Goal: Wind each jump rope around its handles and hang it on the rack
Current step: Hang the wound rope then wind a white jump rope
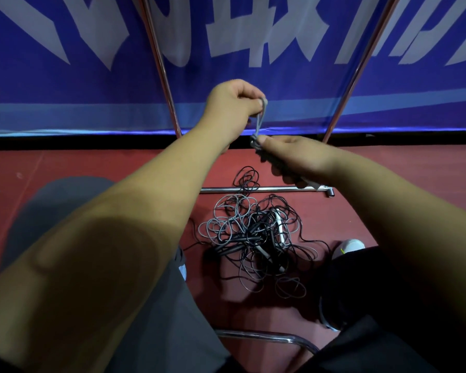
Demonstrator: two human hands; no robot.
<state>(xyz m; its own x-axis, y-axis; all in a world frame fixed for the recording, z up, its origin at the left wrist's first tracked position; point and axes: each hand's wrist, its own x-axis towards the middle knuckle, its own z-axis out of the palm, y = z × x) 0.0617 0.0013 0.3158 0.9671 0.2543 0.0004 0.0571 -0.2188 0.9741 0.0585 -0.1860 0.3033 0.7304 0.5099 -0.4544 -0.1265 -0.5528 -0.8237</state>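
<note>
A wide blue banner with white lettering (280, 84) fills the wall behind everything, and a dull red floor (92, 168) runs from it toward the seated person. The chrome tube rack (361, 63) stands in front of the banner, its two uprights slanting apart and its low base bar lying on the floor. No rope hangs on the part of the rack I can see.

Just on the person's side of the rack's base bar lies a loose tangle of black and grey jump ropes (253, 238), handles buried in it, so most of the job is not yet done.

Between the rack's uprights, above the base bar, both hands work one rope. The right hand (299, 157) has its grip clenched round the dark handles (272, 160), thumb pressed on the wound end. The left hand (233, 100), a little higher, pinches the last short loop of thin grey cord (260, 119), drawn taut up from the bundle.

I'd judge the winding of this rope is nearly finished. The next move calls for tucking or cinching that loop tightly so the coils don't spring loose, then lifting the bundle to the rack.
</note>
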